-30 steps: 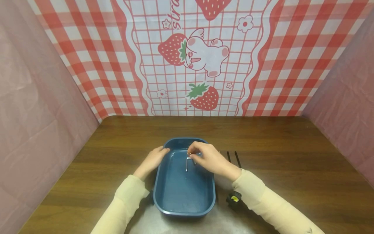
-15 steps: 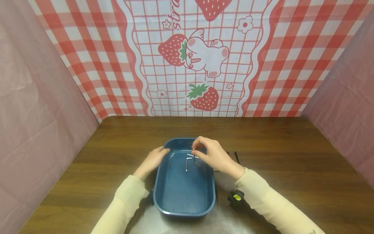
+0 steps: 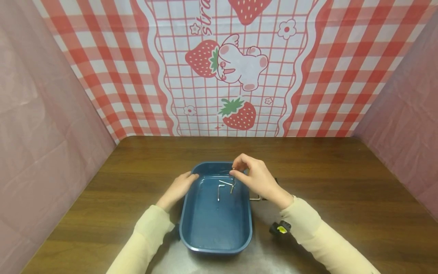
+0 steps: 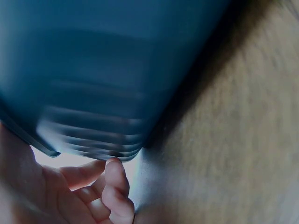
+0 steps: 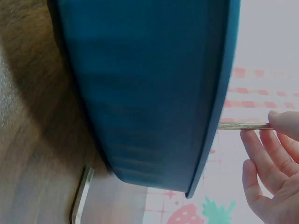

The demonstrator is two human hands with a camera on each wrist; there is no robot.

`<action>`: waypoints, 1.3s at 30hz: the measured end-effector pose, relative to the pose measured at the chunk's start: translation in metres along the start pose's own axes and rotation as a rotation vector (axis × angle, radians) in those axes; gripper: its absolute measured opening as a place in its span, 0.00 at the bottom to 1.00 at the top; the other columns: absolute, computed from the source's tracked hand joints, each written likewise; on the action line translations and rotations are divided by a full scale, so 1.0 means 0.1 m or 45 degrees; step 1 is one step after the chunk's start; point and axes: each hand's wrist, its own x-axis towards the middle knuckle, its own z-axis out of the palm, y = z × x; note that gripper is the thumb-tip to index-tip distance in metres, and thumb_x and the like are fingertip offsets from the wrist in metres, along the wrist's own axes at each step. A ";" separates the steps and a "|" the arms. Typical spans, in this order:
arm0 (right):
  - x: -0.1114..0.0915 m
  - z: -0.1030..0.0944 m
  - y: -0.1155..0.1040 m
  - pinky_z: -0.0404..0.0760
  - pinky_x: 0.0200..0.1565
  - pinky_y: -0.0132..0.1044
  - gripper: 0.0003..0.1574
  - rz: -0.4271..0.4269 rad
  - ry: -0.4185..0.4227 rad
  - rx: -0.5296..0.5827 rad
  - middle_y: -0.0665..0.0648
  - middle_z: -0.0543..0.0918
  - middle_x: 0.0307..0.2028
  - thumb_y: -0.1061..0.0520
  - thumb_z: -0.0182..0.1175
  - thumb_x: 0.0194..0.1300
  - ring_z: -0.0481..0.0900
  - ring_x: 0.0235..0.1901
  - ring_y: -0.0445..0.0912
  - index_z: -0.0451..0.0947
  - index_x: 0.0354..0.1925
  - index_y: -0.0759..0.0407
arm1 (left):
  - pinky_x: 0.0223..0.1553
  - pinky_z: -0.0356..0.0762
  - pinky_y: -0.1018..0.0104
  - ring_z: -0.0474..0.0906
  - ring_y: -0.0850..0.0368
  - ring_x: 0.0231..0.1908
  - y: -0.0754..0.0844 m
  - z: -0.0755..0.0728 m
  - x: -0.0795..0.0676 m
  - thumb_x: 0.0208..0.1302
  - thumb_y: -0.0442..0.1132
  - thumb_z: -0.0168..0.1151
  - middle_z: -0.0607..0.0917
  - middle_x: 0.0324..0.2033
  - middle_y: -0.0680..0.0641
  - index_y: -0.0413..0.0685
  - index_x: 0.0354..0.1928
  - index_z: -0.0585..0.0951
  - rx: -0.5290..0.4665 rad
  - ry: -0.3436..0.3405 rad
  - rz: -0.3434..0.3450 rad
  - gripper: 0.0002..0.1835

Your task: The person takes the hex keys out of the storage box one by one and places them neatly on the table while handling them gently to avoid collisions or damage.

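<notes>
A thin metal rod (image 5: 247,126) is pinched between the thumb and fingers of the right hand (image 3: 256,179), over the far right part of the blue tray (image 3: 215,224). The rod is held about upright, and its low end is hidden behind the rim in the right wrist view. The left side of the tray, toward the far end, is gripped by the left hand (image 3: 177,189): the thumb is laid over the rim and the fingers are curled by the outside wall. The hands are kept well apart.

The right hand is now held farther away and more to the right than half a second ago. More of a straight metal piece (image 3: 225,182) is shown on the tray floor, while the L-shaped piece (image 3: 218,193) is left in the same spot. For the work, this seems to mean that one rod is being handled alone — it is not yet let go. Whether the short gold bit (image 3: 232,189) is part of the held rod cannot be told. Another metal piece (image 3: 254,199) is seen on the wooden table (image 3: 102,205) — just beside the tray's right wall.
</notes>
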 end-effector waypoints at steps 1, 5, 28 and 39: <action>0.00 -0.01 0.00 0.77 0.33 0.36 0.10 0.009 0.009 0.007 0.47 0.79 0.29 0.57 0.65 0.54 0.77 0.30 0.37 0.73 0.33 0.53 | 0.54 0.67 0.47 0.72 0.43 0.54 0.00 0.00 0.00 0.67 0.53 0.40 0.76 0.53 0.39 0.42 0.57 0.72 0.000 0.001 0.001 0.27; 0.00 -0.07 0.03 0.77 0.33 0.33 0.10 0.041 0.045 0.018 0.47 0.79 0.29 0.57 0.65 0.54 0.77 0.30 0.38 0.73 0.33 0.53 | 0.54 0.67 0.47 0.73 0.44 0.53 -0.01 0.00 0.00 0.67 0.53 0.40 0.77 0.53 0.40 0.42 0.58 0.72 -0.009 -0.006 0.000 0.27; -0.04 -0.37 0.19 0.71 0.22 0.28 0.09 0.190 0.250 0.058 0.54 0.81 0.26 0.56 0.63 0.57 0.77 0.21 0.38 0.75 0.34 0.59 | 0.54 0.67 0.47 0.73 0.43 0.53 0.00 0.00 -0.01 0.67 0.53 0.40 0.77 0.53 0.39 0.41 0.57 0.71 -0.009 -0.007 -0.001 0.27; -0.15 -0.50 0.38 0.69 0.21 0.27 0.12 0.360 0.295 0.045 0.56 0.80 0.25 0.53 0.63 0.56 0.76 0.19 0.34 0.75 0.34 0.60 | 0.52 0.69 0.47 0.75 0.46 0.49 -0.01 0.00 -0.01 0.67 0.52 0.40 0.79 0.49 0.41 0.42 0.55 0.73 -0.034 -0.012 -0.021 0.25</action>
